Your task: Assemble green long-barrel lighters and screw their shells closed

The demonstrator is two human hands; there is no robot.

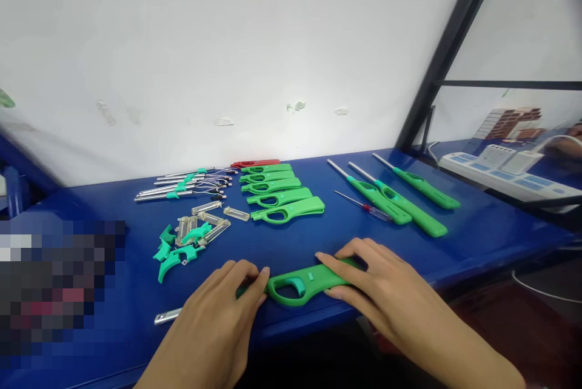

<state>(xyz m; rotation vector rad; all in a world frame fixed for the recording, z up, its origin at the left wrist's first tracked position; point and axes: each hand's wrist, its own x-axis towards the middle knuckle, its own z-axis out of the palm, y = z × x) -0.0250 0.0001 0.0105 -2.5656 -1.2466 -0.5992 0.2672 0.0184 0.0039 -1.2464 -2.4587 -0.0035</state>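
A green long-nosed gas lighter [318,280] lies level between my hands at the table's front edge, its teal trigger showing in the loop. My left hand [227,307] pinches it where the metal tube joins the body; the silver tube tip sticks out to the left of that hand. Fingers and thumb of my right hand [370,280] close around the handle end, hiding part of it. Beyond them lie loose teal triggers [170,263], clear fuel tanks [213,233] and a row of green handle shells [288,210].
Metal tubes with wires [175,189] lie at the back left, beside a red shell [257,163]. To the right are a screwdriver [366,207] and three whole green lighters [411,207]. A white power strip [509,174] sits behind a black frame post [448,49].
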